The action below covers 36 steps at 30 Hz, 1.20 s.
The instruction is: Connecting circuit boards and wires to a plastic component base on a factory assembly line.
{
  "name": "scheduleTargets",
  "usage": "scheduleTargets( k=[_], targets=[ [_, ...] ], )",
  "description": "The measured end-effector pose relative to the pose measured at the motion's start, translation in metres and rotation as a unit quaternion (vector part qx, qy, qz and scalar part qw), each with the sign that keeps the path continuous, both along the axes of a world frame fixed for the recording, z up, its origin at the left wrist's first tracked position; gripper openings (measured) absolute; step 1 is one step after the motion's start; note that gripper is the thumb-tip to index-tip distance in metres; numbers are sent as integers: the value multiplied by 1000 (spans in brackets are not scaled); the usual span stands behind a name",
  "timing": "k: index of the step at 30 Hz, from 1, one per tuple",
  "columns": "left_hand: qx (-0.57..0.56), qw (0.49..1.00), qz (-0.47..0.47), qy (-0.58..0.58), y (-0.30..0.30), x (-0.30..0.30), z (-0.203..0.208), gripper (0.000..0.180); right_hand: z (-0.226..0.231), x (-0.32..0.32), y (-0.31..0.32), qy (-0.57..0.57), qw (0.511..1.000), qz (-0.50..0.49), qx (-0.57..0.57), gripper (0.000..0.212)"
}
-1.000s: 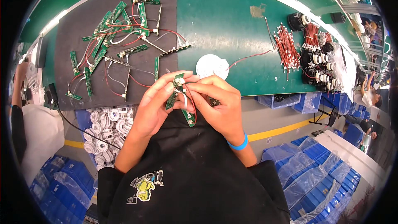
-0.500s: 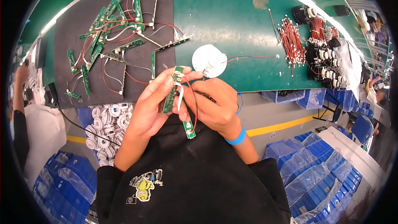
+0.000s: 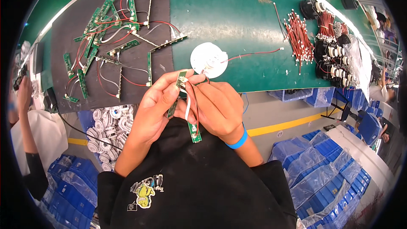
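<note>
Upright in my left hand (image 3: pixel 156 108) is a narrow green circuit board (image 3: pixel 181 76), pinched between the fingers. A white ribbon cable (image 3: pixel 188 107) and a red wire link it to a second small board (image 3: pixel 194 135) hanging below. My right hand (image 3: pixel 222 109) is closed, its fingertips at the upper board's connector end, pinching a thin wire lead (image 3: pixel 206 77) that runs from a white round housing (image 3: pixel 204 59) on the table. What lies between the right fingertips is mostly hidden. Another red-and-black lead (image 3: pixel 254 53) stretches rightward from the housing.
On the dark mat (image 3: pixel 140 89) lie several wired circuit boards (image 3: pixel 101 21). Bundled red wires (image 3: pixel 299 38) and black-and-white round parts (image 3: pixel 333 61) are at the right. White parts fill a bin (image 3: pixel 111 129) below the table's edge. Blue crates (image 3: pixel 322 178) stand lower right; another person's arm (image 3: pixel 26 123) shows left.
My right fingertips have moved left and down, closer to the upper board's connector. The view has shifted slightly, so the table's things appear further left.
</note>
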State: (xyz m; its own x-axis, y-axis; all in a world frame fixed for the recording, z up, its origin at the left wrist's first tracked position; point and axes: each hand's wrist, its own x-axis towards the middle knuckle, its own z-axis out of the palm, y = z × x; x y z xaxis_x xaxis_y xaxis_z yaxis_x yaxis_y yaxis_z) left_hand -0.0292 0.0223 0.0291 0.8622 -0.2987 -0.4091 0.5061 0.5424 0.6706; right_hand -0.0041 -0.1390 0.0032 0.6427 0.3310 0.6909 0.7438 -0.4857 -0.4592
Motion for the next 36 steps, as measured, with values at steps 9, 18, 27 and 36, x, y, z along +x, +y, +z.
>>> scheduleTargets(
  k=[9,18,27,36],
  targets=[
    [7,1000,1,3,-3,1,2,46,2,2,-5,0,1000,7,-1,34],
    [16,1000,-6,9,-2,-1,-2,44,9,7,-5,55,998,10,-9,24],
    [17,1000,-1,-11,-6,-3,0,43,20,-4,0,133,987,-73,52,20],
    [49,998,-17,-23,-5,-7,-1,43,15,-7,0,139,987,-51,65,16]
  ],
)
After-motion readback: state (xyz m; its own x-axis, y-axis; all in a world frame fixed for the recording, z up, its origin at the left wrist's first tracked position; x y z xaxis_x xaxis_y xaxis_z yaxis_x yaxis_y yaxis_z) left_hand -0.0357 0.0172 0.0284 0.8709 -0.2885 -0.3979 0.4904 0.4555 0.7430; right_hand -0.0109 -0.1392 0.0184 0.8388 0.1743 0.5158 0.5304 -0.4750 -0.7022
